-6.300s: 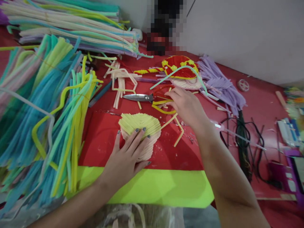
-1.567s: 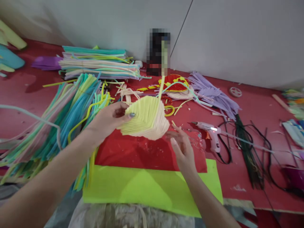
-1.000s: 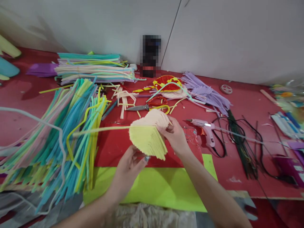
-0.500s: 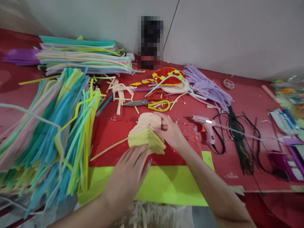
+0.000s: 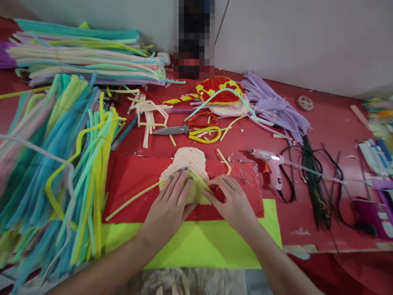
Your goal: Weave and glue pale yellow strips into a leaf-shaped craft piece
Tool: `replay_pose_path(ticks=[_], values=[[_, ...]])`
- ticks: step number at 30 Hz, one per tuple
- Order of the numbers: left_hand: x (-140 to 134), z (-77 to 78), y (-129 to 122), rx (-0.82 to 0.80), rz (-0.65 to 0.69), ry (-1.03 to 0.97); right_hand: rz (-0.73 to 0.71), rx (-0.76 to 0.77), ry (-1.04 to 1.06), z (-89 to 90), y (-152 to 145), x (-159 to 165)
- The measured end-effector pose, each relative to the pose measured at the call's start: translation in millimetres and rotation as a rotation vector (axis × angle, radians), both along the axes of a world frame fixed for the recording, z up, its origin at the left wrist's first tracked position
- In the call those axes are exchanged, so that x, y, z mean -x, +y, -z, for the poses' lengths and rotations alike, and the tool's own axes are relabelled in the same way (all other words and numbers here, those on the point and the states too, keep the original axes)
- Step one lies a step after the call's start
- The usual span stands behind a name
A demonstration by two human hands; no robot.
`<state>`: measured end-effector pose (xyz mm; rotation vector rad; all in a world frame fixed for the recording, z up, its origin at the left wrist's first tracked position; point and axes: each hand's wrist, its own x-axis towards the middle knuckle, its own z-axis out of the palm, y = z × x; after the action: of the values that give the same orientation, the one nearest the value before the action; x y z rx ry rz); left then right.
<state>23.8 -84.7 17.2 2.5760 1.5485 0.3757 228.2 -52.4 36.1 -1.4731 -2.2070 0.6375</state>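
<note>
Resting your left hand (image 5: 168, 208) flat across the ribbed piece (image 5: 190, 157) on the red sheet (image 5: 129, 176), you have your right hand (image 5: 235, 201) narrowed at the piece's right edge, grip unclear, while the strip (image 5: 132, 199) slants left and toward you, nearer your left.

Left hand (image 5: 170, 198) bare, dark grey-blue polish on fingernails (image 5: 179, 171), slim fingers, right hand (image 5: 232, 198) bare, nails hard to make out, both wrists bare, forearms (image 5: 121, 252) uncovered down to frame edge.
</note>
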Motion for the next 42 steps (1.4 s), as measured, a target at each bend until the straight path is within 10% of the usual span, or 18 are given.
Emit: replay_pose_path(ticks=[42], values=[[1, -0.8, 5, 0.03, 0.103, -0.016, 0.192, -0.111, 0.046, -8.8, 1, -17]])
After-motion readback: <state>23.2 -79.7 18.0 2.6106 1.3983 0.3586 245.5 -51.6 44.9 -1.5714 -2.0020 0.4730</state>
